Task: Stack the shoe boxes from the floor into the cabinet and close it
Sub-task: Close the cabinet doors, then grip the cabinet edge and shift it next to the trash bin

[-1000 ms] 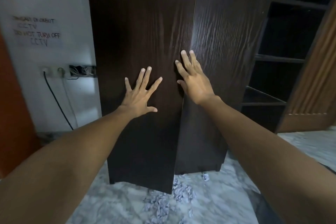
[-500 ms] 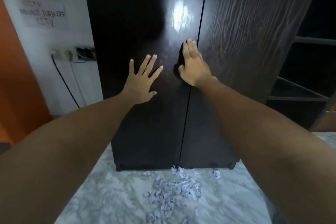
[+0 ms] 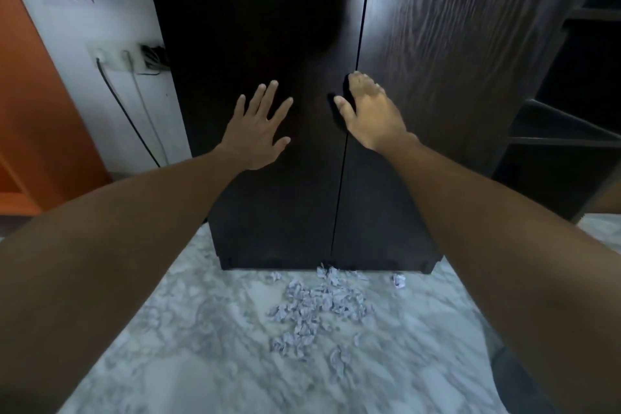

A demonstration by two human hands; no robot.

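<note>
The dark brown wooden cabinet (image 3: 437, 60) stands in front of me with both doors shut and flush, a thin seam between them. My left hand (image 3: 257, 131) lies flat on the left door (image 3: 252, 27) with its fingers spread. My right hand (image 3: 369, 111) rests at the seam, its fingers bent against the edge of the right door. No shoe boxes are in view.
Scraps of crumpled paper (image 3: 316, 309) lie on the marble floor (image 3: 168, 346) before the cabinet. A white wall (image 3: 111, 27) with sockets, cables and a CCTV note is at left, beside an orange panel (image 3: 30, 94). Dark open shelves (image 3: 568, 131) stand at right.
The doors, ajar a second ago, have swung shut and now sit flush. Both hands stayed on them, and the view moved closer and tilted down.
</note>
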